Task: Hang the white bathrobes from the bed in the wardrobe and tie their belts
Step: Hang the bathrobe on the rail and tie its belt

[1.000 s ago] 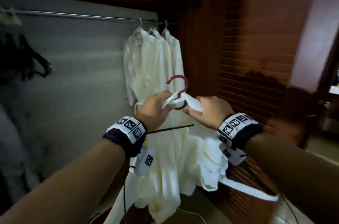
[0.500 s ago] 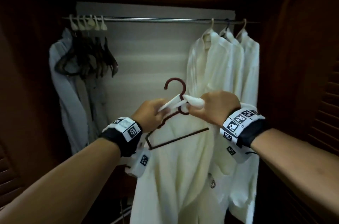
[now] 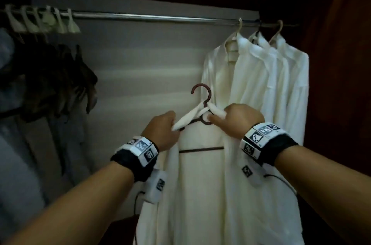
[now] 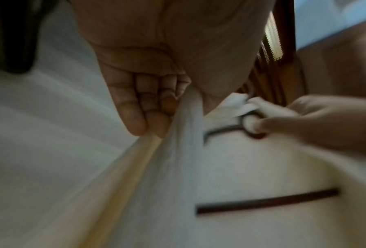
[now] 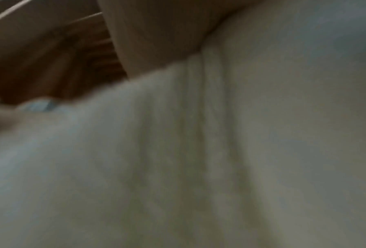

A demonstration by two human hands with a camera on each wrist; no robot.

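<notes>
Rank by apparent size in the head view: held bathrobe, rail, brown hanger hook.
1. held bathrobe
2. rail, long but thin
3. brown hanger hook
The bathrobe is nearer the camera, which inflates it.

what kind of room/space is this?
Inside a wooden wardrobe, likely a hotel room's. A metal rail runs across it with three white robes hung at its right end, and both hands hold another robe on a dark hanger.
</notes>
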